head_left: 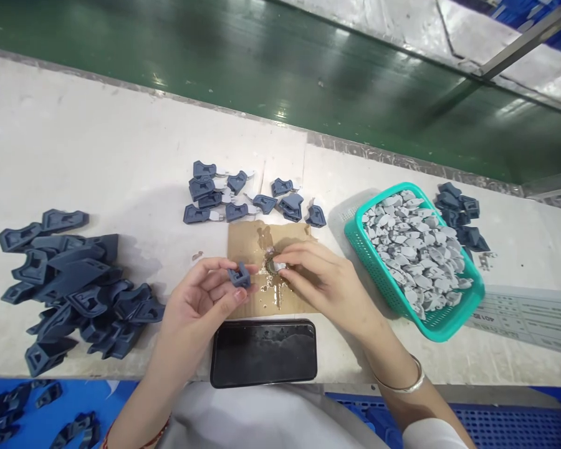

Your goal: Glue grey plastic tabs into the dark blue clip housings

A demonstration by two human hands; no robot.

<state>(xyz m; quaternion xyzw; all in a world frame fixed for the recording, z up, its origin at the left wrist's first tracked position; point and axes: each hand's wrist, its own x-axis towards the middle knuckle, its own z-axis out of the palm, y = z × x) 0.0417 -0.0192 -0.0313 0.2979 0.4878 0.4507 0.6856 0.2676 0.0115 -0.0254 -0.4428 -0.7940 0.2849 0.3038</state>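
Between the thumb and fingers of my left hand (206,296) is a dark blue-grey plastic part (239,275), its open side facing up. My right hand (325,277) pinches a small light grey piece (278,266) over a small round spot of liquid. Beneath both hands lies a brown cardboard piece (247,240), wet with shiny drops. Beyond it stand several blue-grey parts (237,212), many with light grey pieces attached. A teal basket (355,240) full of light grey pieces (414,249) is to the right of my right hand.
A large pile of blue-grey parts (81,280) lies at the left. A black phone (264,353) rests near the front edge. More dark parts (458,209) sit behind the basket, and a printed sheet (528,318) is at the right. A green conveyor belt (262,68) runs along the back.
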